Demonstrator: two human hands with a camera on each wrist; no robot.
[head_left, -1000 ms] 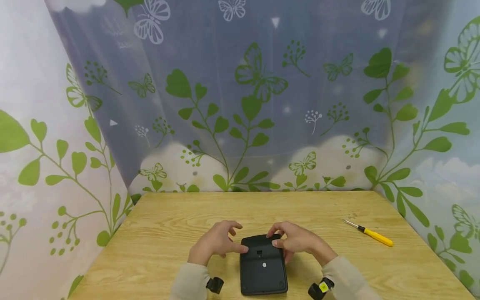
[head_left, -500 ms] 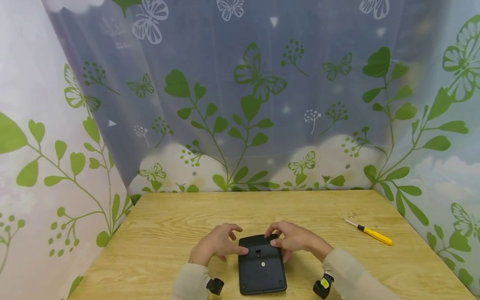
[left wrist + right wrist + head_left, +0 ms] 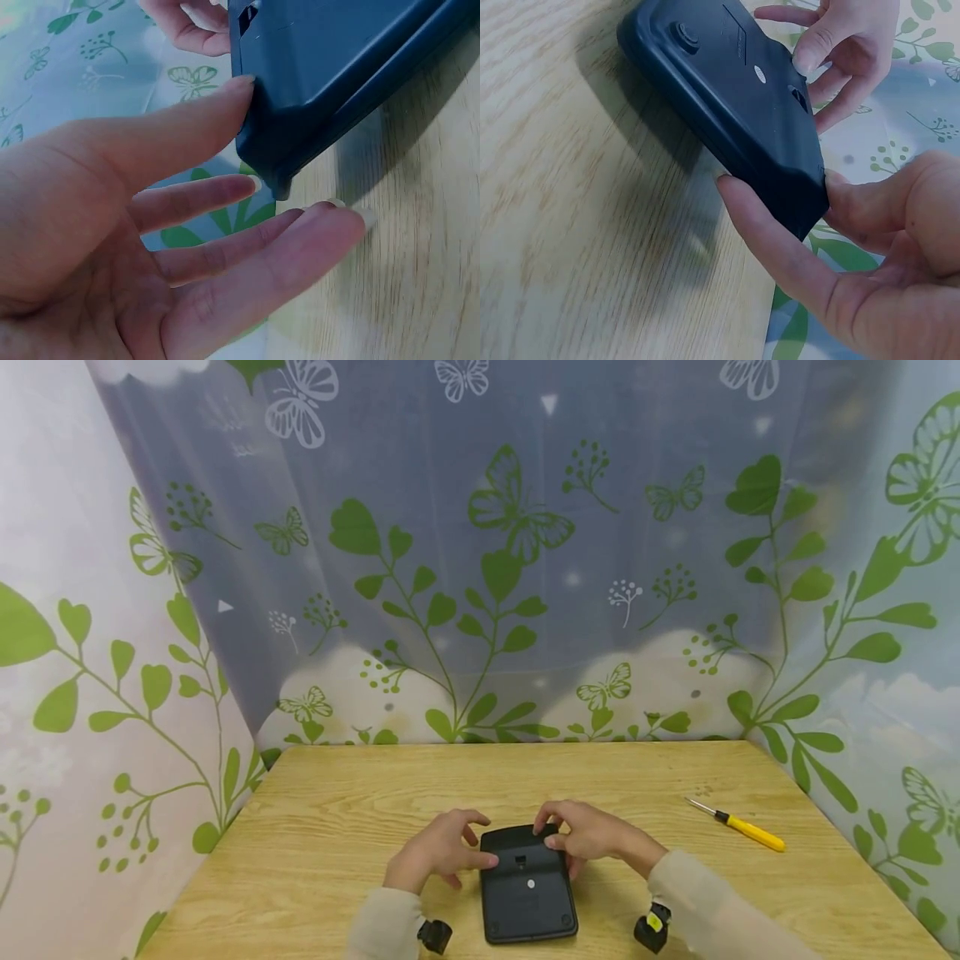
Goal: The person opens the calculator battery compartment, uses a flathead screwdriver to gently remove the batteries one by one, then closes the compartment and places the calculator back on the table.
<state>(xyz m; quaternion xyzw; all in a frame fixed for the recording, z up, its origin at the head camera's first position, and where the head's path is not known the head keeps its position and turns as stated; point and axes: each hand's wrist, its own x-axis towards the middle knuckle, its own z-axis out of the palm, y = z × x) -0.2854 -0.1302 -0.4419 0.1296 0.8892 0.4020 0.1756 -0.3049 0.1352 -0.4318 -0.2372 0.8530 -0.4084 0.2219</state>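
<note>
The black device (image 3: 525,910) has shifted slightly forward; my right hand (image 3: 596,835) pinches it, my left hand (image 3: 441,853), fingers extended, touches it. It seems unopened, the screwdriver (image 3: 753,833) unused.

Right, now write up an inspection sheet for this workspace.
Surface: light wooden table.
Job's things: black device, white sticker on its upper face.
Clutter: yellow-handled screwdriver lying untouched to the right.
Left hand: thumb touches the device's left edge.
Right hand: pinches the device's far right corner.
Cables: nothing seen.
Surroundings: leaf-and-butterfly curtains behind and at both sides.
</note>
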